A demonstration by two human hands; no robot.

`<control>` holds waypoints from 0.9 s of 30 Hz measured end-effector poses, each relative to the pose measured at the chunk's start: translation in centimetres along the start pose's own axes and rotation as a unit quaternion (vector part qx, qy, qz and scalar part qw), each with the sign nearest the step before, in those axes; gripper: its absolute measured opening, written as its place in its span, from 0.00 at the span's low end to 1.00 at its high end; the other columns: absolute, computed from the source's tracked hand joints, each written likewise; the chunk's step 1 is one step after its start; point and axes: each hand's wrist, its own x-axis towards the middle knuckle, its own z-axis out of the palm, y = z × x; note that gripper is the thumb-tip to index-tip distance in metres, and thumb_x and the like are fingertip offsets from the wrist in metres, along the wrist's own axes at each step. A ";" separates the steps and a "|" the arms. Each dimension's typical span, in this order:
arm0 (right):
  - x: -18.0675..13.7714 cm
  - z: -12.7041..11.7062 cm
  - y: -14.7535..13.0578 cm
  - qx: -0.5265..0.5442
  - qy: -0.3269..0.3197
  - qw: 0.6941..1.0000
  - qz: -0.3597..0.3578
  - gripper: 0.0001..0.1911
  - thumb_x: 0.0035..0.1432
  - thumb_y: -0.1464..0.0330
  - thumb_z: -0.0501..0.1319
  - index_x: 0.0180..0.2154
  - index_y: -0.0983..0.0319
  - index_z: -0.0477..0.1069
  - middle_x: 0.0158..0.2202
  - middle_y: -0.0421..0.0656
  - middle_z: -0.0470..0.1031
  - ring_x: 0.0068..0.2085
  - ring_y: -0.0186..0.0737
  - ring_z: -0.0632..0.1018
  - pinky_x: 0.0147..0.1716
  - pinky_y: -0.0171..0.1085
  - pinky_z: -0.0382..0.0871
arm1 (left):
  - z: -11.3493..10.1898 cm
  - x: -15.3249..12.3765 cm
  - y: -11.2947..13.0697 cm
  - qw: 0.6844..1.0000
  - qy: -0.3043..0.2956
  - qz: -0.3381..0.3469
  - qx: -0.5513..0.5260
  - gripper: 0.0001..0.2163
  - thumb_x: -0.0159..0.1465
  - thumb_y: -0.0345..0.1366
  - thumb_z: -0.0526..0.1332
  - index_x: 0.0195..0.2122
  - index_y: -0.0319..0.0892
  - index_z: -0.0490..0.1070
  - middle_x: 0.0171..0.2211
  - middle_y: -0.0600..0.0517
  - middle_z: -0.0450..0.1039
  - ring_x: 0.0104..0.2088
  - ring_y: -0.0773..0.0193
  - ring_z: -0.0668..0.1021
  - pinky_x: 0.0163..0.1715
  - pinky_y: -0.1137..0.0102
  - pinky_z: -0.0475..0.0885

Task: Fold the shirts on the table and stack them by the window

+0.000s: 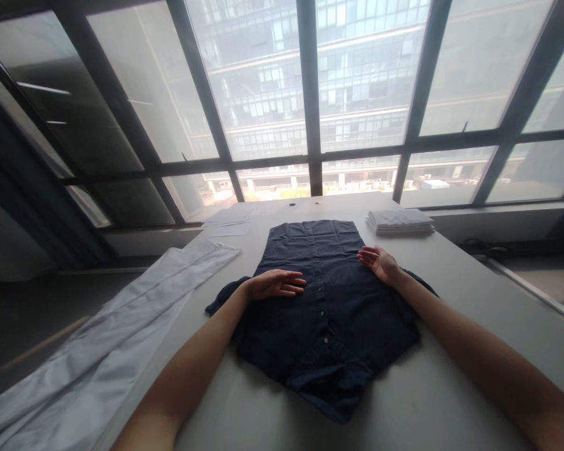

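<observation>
A dark navy button-up shirt (329, 263) lies spread on the white table (455, 294), its button front facing up and its collar toward me. Over the left part of the shirt is my left hand (276, 285), fingers stretched out and holding nothing. My right hand (380, 264) is at the shirt's right side, palm turned inward, fingers extended and also holding nothing. Whether either hand presses on the cloth or hovers just over it, I cannot tell. The sleeves stick out at both sides, partly hidden beneath my forearms.
White fabric (122, 319) drapes along the table's left edge and hangs down. A folded white stack of cloth (399, 222) sits at the back right. Sheets of paper (228, 220) lie at the back left. Large windows (310, 81) rise behind the table.
</observation>
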 end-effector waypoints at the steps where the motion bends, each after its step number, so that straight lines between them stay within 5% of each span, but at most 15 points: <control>1: 0.0 0.0 0.0 0.000 0.000 1.000 0.001 0.18 0.74 0.66 0.46 0.41 0.61 0.73 0.31 0.47 0.81 0.35 0.42 0.83 0.34 0.39 0.82 | 0.1 0.0 0.0 1.000 0.002 0.000 0.001 0.25 0.66 0.43 0.66 0.63 0.40 0.71 0.63 0.38 0.69 0.61 0.40 0.72 0.61 0.54 0.65; 15: 0.3 0.0 0.4 -0.074 0.018 0.996 -0.042 0.18 0.71 0.67 0.48 0.35 0.60 0.74 0.34 0.50 0.80 0.38 0.43 0.83 0.42 0.42 0.80 | 0.9 -0.3 0.4 1.000 0.028 -0.006 -0.007 0.23 0.65 0.40 0.65 0.61 0.39 0.72 0.61 0.38 0.71 0.60 0.40 0.73 0.60 0.53 0.65; 22: 0.7 0.5 1.2 -0.132 0.105 0.974 -0.151 0.08 0.60 0.67 0.57 0.38 0.59 0.75 0.43 0.44 0.81 0.55 0.45 0.76 0.53 0.40 0.72 | 1.4 -0.5 0.6 0.999 0.034 -0.006 -0.012 0.23 0.65 0.40 0.65 0.60 0.38 0.72 0.60 0.38 0.72 0.59 0.41 0.74 0.59 0.54 0.65; 25: -0.5 1.4 0.9 -0.145 0.073 0.975 -0.150 0.10 0.62 0.66 0.57 0.39 0.61 0.76 0.45 0.47 0.82 0.55 0.48 0.76 0.54 0.41 0.70 | 1.4 -0.5 0.6 0.999 0.029 -0.009 -0.012 0.23 0.66 0.40 0.65 0.61 0.38 0.72 0.60 0.38 0.72 0.60 0.41 0.73 0.60 0.54 0.65; 27: -1.9 2.3 0.9 -0.149 -0.015 0.983 -0.111 0.13 0.65 0.64 0.57 0.39 0.63 0.77 0.45 0.51 0.82 0.52 0.50 0.78 0.53 0.44 0.72 | 1.3 -0.5 0.6 1.000 0.026 -0.012 -0.012 0.23 0.66 0.40 0.65 0.61 0.38 0.71 0.61 0.39 0.71 0.61 0.41 0.73 0.60 0.54 0.64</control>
